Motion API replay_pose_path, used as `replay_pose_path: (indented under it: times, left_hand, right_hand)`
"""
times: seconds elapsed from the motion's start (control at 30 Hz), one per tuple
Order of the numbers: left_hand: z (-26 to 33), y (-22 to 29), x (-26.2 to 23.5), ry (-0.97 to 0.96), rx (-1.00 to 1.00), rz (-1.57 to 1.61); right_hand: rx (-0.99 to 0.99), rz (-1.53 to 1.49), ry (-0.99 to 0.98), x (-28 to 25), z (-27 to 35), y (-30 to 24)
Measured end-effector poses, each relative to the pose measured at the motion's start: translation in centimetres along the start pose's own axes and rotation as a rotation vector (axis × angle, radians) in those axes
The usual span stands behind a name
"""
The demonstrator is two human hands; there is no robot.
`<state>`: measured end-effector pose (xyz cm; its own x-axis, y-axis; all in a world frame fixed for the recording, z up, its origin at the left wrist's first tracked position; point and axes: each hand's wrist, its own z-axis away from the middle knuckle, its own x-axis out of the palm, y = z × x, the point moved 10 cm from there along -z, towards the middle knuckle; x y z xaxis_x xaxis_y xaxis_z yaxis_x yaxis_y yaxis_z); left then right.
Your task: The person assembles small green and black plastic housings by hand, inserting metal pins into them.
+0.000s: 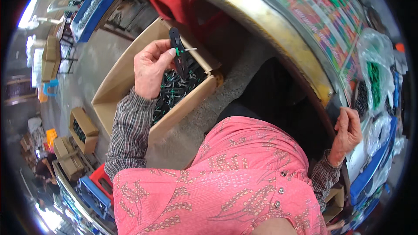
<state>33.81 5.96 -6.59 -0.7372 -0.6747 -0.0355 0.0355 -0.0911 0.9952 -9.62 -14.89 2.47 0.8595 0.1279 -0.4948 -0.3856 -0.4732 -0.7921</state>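
- Currently, the left hand [150, 67] is over the large cardboard box [115, 78], its thumb and fingers clamped on a black clip [178, 54].
- The black clip is held above the opening of the cardboard box, tilted, rounded end uppermost; it shows green near its middle (and a thin white bit sticking out to the right).
- Inside the cardboard box, below the clip, lies a jumbled heap of black and green pieces [172, 98].
- Well to the right of the cardboard box, the right hand [347, 132] is beside the end of a curved-looking surface [300, 67], its fingers bent; whether they are clamped on anything I cannot tell.
- Just behind the cardboard box stands a red plastic stool [170, 0].
- Left of the cardboard box, on its near side, sits a smaller carton [89, 143] with dark pieces in it.
- Far to the right of the cardboard box, past the surface, a clear plastic bag [376, 45] has green pieces [373, 78] in it.
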Motion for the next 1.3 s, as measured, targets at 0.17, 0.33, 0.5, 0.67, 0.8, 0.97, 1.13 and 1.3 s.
replay_pose_path:
  times: [0.17, 0.33, 0.5, 0.67, 0.8, 0.97, 1.13, 1.3]
  left_hand:
    - [1.7, 2.1, 9.5, -0.242, -0.091, 0.226]
    - [3.5, 2.7, 17.9, -0.436, -0.168, 0.304]
    - [5.6, 3.4, 25.0, -0.589, -0.204, 0.414]
    - [8.0, 4.7, 29.3, -0.673, -0.191, 0.437]
    - [9.0, 4.6, 30.8, -0.695, -0.171, 0.418]
    - [8.9, 5.4, 31.8, -0.709, -0.108, 0.372]
    - [9.3, 5.9, 32.6, -0.752, -0.076, 0.385]
    - [9.6, 5.7, 32.9, -0.754, -0.068, 0.389]
  right_hand:
    - [-0.038, 0.052, -0.1, 1.2, 0.3, -3.6]
    - [-0.001, -0.046, -0.254, 3.6, 0.9, -4.5]
    - [0.12, -0.256, -0.274, 4.0, 1.3, -2.7]
    - [0.311, -0.428, -0.213, 3.6, 1.8, -0.9]
    - [0.287, -0.461, -0.302, 3.7, 1.9, -1.3]
    - [0.332, -0.461, -0.317, 3.5, 2.7, -0.4]
    - [0.378, -0.528, -0.328, 3.5, 3.0, -0.2]
    - [0.43, -0.603, -0.329, 3.6, 3.6, 0.2]
